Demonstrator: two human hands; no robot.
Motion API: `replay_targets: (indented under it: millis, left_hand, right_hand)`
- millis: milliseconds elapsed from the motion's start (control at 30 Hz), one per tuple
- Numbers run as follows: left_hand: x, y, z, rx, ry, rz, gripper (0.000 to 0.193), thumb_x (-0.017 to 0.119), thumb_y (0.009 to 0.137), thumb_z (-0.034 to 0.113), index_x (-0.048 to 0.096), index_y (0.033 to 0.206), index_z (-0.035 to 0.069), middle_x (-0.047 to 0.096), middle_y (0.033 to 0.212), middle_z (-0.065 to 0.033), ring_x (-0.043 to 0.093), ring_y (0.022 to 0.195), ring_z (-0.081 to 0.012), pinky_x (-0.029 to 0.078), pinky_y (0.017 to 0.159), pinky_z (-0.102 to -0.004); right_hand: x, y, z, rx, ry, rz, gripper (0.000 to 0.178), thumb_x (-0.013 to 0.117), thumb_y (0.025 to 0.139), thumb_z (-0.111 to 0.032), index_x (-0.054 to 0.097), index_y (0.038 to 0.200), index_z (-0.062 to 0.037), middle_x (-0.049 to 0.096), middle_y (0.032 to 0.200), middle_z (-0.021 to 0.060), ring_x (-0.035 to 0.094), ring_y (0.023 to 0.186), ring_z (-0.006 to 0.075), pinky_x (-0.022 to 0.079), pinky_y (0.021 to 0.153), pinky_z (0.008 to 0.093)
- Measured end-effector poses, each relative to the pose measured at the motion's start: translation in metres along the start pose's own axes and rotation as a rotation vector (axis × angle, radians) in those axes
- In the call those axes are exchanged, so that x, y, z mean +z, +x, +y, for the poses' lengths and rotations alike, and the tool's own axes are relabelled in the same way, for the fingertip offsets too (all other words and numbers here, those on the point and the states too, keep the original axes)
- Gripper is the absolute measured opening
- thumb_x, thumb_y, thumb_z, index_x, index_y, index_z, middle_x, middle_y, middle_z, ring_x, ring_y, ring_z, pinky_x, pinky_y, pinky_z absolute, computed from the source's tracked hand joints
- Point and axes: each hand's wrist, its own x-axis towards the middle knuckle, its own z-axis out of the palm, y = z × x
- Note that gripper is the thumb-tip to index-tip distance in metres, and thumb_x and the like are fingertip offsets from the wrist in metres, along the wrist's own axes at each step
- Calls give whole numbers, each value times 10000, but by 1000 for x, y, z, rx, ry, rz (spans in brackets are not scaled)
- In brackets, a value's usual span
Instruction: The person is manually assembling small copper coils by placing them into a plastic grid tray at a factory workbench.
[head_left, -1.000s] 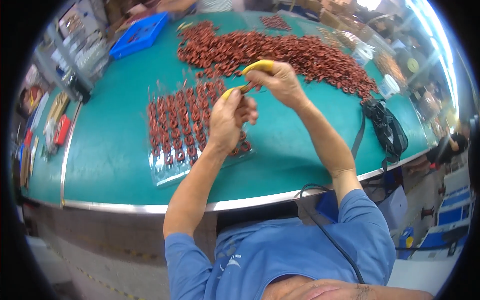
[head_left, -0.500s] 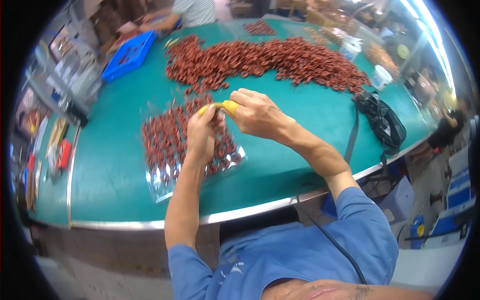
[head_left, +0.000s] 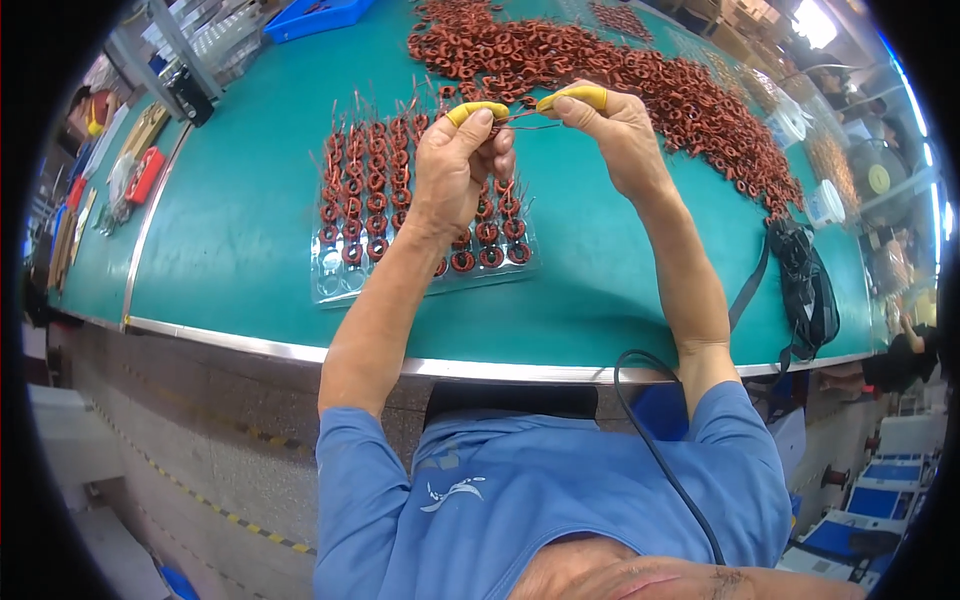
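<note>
My left hand (head_left: 447, 170) is closed above the far right part of a clear plastic tray (head_left: 340, 284), with a yellow cover on one finger. It grips a small wire-wound ring coil, mostly hidden by the fingers. Reddish wire leads (head_left: 522, 120) stick out from it to the right. My right hand (head_left: 622, 138), also with a yellow finger cover, pinches near the ends of these leads. Rows of similar red-brown ring coils (head_left: 376, 200) stand in the tray's pockets, their leads pointing up. Several pockets at its near left corner hold no coil.
A large heap of loose coils (head_left: 590, 75) stretches across the far side of the green table (head_left: 230, 230). On the right lie a black bag (head_left: 806, 290) and a white tub (head_left: 825, 204). A blue tray (head_left: 318, 20) is at the far left, a red bin (head_left: 146, 175) further left.
The view has tilted and shifted. My hands have drawn apart sideways, and wire leads now show between them. My right hand has turned from a fist-like grip to a fingertip pinch.
</note>
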Motion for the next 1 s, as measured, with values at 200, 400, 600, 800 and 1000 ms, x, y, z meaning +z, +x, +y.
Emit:
replay_targets:
  millis: [200,400,600,800,1000]
  left_hand:
    - [-1,6,2,2,192,17,173,540,959,172,582,1006,11,578,737,-27,551,609,-116,451,542,-241]
    - [-4,-1,4,136,304,155,204,476,984,153,549,1082,-11,514,734,-12,496,626,-101,415,560,-222]
    - [10,-1,-4,110,295,-18,226,471,982,111,516,1177,6,531,819,-25,505,703,-107,441,643,-235]
    - [9,0,-3,159,578,-16,261,493,966,67,488,1214,-15,525,814,-27,491,689,-86,423,628,-214]
    - [10,-1,0,164,631,-4,259,499,961,77,497,1198,-29,524,803,-21,486,672,-85,409,603,-213]
  right_hand:
    - [6,2,2,-94,-169,56,227,604,926,-208,710,976,-13,639,828,-16,542,745,54,447,663,220]
    - [1,7,-3,30,-336,-126,397,689,844,-260,637,1116,25,690,959,96,628,853,141,504,781,279]
    - [1,0,0,73,-232,-126,303,627,909,-274,683,979,15,693,769,75,641,680,109,525,635,266]
    - [10,-2,-1,12,-178,1,321,548,962,-267,664,850,11,671,693,67,636,621,103,511,568,250]
    - [9,10,13,191,378,-66,281,569,951,-276,669,864,-27,632,661,25,572,547,82,451,501,212]
